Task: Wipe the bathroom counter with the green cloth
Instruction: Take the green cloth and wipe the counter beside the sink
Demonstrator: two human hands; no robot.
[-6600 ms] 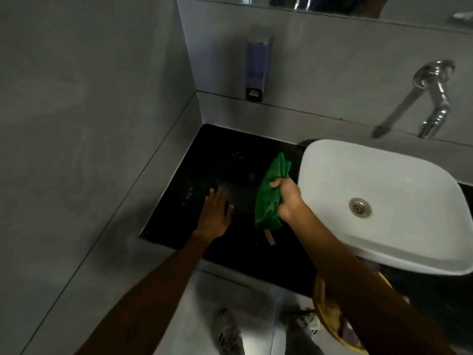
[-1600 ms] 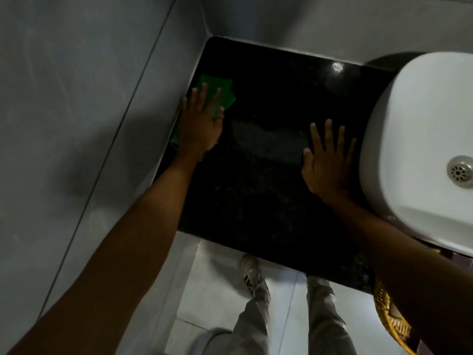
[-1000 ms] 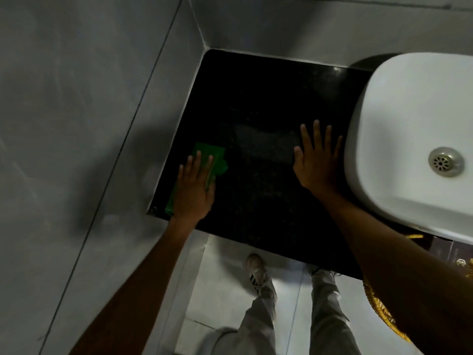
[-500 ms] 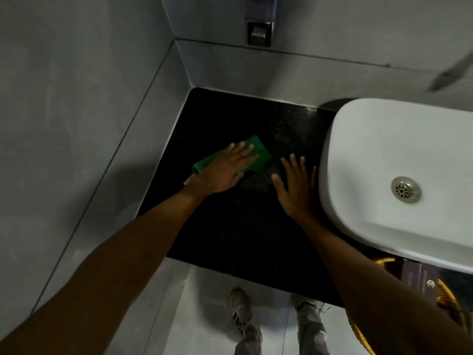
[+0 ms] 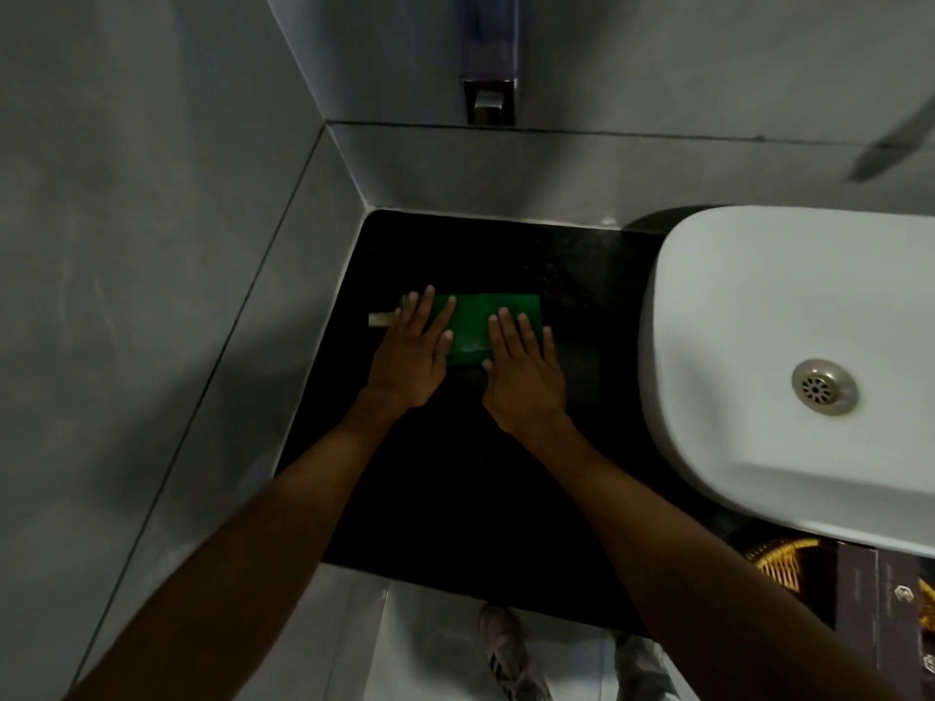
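Bathroom: white vessel basin (image 5: 759, 346) with metal drain (image 5: 824, 388) at right, black stone desk (image 5: 455, 473) at centre, wall-mounted soap dispenser (image 5: 490, 68) at top, grey tiled walls (image 5: 126, 245).

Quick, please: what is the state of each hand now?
Left hand: open, flat on the green cloth.
Right hand: open, flat on the same cloth.

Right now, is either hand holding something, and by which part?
Nothing is gripped. Both the left hand and right hand lie flat, pressing the green cloth onto the black counter.
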